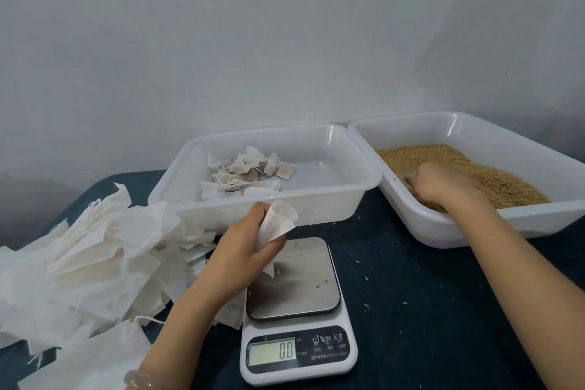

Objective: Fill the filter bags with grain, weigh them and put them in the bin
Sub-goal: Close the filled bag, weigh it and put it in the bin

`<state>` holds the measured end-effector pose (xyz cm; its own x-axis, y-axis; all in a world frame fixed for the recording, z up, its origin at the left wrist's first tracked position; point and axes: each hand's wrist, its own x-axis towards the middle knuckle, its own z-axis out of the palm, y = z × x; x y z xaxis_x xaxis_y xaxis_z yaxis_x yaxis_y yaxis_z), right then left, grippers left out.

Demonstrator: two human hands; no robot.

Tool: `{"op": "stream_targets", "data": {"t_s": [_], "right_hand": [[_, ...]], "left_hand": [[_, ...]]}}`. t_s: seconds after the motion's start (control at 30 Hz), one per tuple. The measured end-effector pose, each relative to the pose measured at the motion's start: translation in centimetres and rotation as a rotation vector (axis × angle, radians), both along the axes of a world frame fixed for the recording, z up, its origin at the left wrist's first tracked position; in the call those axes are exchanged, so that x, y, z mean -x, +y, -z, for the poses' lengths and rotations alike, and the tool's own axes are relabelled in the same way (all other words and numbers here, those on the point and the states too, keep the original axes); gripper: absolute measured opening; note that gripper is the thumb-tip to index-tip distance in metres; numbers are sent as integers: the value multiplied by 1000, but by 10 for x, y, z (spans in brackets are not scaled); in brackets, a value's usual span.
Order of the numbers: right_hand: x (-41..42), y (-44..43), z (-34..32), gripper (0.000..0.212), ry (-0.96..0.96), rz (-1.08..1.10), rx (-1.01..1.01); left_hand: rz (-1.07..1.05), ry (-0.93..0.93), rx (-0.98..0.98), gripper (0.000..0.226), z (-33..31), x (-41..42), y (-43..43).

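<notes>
Bare tablecloth [427, 310] right of scale [297, 320], bag pile [95, 256] crowding its left (against the bin [316, 206])

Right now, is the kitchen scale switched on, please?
On: the kitchen scale shows 0.0 on its lit display.

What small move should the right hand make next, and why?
Probably lift a pinch of grain to the filter bag and drop it in: the left hand holds the bag open by the scale, which reads 0.0, while the right hand curls into the grain.
</notes>
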<state>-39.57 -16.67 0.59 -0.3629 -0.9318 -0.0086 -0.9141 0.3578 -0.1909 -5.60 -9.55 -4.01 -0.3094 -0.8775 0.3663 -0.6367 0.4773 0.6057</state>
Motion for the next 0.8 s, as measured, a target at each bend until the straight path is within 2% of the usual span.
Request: {"op": "stream_targets", "data": {"t_s": [0.1, 0.23, 0.37, 0.47, 0.57, 0.63, 0.8], "right_hand": [[3, -2, 0, 34, -43, 61, 66], [12, -4, 2, 41, -157, 51, 125], [17, -4, 0, 39, -208, 40, 250], [12, -1, -5, 35, -254, -73, 387], [0, 6, -13, 28, -379, -243, 480], [-11, 12, -19, 25, -457, -345, 507], [-35, 22, -27, 20, -473, -596, 501]], "left_hand": [[-1, 0, 5, 27, 0, -2, 1], [-3, 8, -6, 24, 0, -4, -1], [2, 69, -37, 21, -1, 0, 0], [5, 149, -76, 21, -3, 0, 2], [-7, 186, -98, 21, -4, -1, 3], [-15, 186, -111, 20, -5, -2, 4], [-30, 171, -145, 21, -5, -5, 3]]}}
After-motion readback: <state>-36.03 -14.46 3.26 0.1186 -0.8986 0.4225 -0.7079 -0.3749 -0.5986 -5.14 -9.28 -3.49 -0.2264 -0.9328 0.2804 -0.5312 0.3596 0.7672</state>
